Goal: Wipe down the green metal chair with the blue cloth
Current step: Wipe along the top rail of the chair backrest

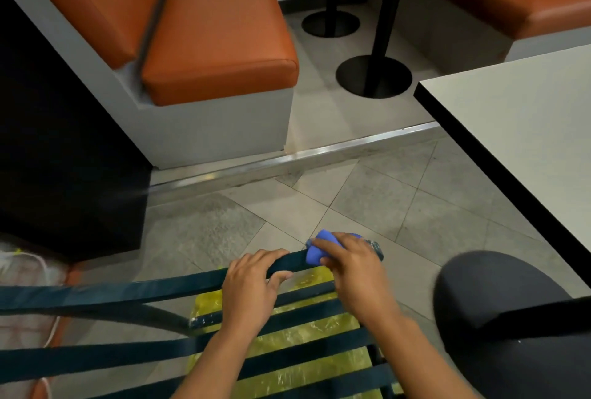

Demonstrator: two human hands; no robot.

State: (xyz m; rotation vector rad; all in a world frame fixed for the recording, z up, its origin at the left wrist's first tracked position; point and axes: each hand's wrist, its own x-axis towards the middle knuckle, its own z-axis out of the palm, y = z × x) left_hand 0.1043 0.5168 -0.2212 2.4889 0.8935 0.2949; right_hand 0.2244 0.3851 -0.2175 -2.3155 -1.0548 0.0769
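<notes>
The dark green metal chair fills the lower part of the head view, its slats running across a yellow-green seat wrapped in clear plastic. My left hand grips the top bar, fingers over it and thumb under. Just to its right, my right hand holds the bunched blue cloth against the same bar near its plastic-wrapped end. Most of the cloth is hidden under my fingers.
A white table with a black edge stands at the right, a dark round stool below it. Orange bench cushions on a grey base sit ahead, past a metal floor strip. Two black pole bases stand behind. A black panel is at left.
</notes>
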